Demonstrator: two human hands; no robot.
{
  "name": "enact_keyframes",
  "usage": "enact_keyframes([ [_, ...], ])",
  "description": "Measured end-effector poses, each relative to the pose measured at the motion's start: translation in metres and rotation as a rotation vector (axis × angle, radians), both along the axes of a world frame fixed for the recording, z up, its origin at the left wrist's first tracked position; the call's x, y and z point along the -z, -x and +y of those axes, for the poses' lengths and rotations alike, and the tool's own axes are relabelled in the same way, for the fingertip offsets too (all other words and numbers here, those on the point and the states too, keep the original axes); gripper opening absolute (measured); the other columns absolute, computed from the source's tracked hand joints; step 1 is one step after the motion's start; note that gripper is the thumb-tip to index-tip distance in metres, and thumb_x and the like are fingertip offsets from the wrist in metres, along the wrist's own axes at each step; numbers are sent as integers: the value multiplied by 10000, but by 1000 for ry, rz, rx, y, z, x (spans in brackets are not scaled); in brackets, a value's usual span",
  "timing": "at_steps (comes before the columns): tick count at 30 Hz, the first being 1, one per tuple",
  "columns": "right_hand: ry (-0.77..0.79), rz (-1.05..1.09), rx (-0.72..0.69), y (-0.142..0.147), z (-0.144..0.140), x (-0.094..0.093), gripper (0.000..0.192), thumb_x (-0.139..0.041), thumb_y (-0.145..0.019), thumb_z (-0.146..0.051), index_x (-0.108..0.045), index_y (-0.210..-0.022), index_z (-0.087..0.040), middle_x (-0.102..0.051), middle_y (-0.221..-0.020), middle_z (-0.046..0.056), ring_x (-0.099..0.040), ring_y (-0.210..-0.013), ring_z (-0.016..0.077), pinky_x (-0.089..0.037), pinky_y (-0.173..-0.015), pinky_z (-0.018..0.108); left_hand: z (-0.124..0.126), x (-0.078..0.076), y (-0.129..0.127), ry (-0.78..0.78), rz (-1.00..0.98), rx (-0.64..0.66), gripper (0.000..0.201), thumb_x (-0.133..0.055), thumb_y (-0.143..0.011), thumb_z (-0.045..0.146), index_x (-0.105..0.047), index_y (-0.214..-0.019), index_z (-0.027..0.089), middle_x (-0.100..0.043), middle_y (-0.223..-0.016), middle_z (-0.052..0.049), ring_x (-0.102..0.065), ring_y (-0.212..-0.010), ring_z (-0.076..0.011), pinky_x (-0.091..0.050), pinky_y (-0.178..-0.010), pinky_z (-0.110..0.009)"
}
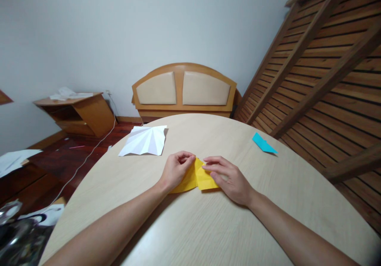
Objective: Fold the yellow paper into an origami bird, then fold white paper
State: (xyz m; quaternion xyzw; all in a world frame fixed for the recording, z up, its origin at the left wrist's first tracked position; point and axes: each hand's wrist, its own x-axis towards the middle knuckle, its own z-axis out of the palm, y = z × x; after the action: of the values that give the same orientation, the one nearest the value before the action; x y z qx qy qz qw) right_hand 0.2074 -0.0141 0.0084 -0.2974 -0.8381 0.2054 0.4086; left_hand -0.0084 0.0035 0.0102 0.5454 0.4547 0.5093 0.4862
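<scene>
A folded sheet of yellow paper [205, 180] lies low over the near middle of the table, with a crease and a split-looking lower edge near its centre. My left hand [178, 169] is closed on its left side, thumb and forefinger pinching near the top point. Over the right part of the paper rests my right hand [230, 178], its fingers loosely bent and apart, the fingertips and thumb at the paper's face. Part of the sheet is hidden behind both hands.
White pleated paper [145, 141] lies at the table's left, a folded turquoise paper piece [263, 143] at the right. The round wooden table [196, 234] curves away on both sides. Beyond stand a headboard [180, 89], a low cabinet [92, 115] and leaning wooden slats [315, 83].
</scene>
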Motion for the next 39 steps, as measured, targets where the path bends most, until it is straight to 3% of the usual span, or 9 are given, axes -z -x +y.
enact_keyframes([
  [3,273,140,103,2,3,5,266,-562,-971,-312,-691,-1193,-243,-705,-1162,95,-680,-1025,221,-571,-911,397,1,-1,1,-50,4,-11,274,-750,-768,405,-759,-843,141,-746,-828,-73,-646,-723,-161,-473,-673,-251],
  [6,499,208,116,4,6,8,337,-630,-921,-373,-664,-1215,-212,-726,-1112,96,-697,-980,227,-574,-883,396,1,-3,1,-58,-24,-15,290,-759,-763,420,-763,-839,140,-742,-822,-70,-636,-725,-164,-471,-681,-259],
  [12,699,356,-7,8,7,7,277,-690,-868,-440,-661,-1014,-206,-740,-1007,68,-702,-929,210,-558,-829,344,0,-3,-2,5,-88,-9,346,-801,-723,458,-749,-839,135,-724,-787,-67,-632,-704,-171,-478,-648,-265],
  [19,817,421,11,9,5,5,353,-785,-789,-458,-563,-912,-214,-715,-819,4,-672,-726,156,-502,-650,257,0,1,-5,-13,-93,-11,355,-811,-718,454,-744,-858,135,-731,-814,-73,-643,-729,-171,-494,-666,-269],
  [25,824,428,64,13,3,5,409,-817,-744,-485,-546,-884,-212,-694,-827,3,-672,-752,166,-498,-655,265,0,4,-8,-44,-92,-27,326,-811,-713,414,-753,-874,136,-748,-834,-71,-654,-729,-164,-509,-698,-277],
  [32,802,399,88,15,2,6,422,-799,-750,-525,-552,-888,-212,-690,-841,7,-664,-762,169,-496,-664,274,-2,5,-7,38,-56,-37,342,-851,-682,375,-758,-895,124,-750,-776,-84,-666,-671,-172,-516,-614,-264],
  [39,839,434,45,11,9,4,420,-712,-801,-604,-616,-861,-200,-681,-747,-4,-649,-698,167,-480,-646,281,4,5,-3,67,-172,-40,358,-880,-631,376,-753,-858,129,-747,-752,-62,-661,-655,-144,-508,-633,-238],
])
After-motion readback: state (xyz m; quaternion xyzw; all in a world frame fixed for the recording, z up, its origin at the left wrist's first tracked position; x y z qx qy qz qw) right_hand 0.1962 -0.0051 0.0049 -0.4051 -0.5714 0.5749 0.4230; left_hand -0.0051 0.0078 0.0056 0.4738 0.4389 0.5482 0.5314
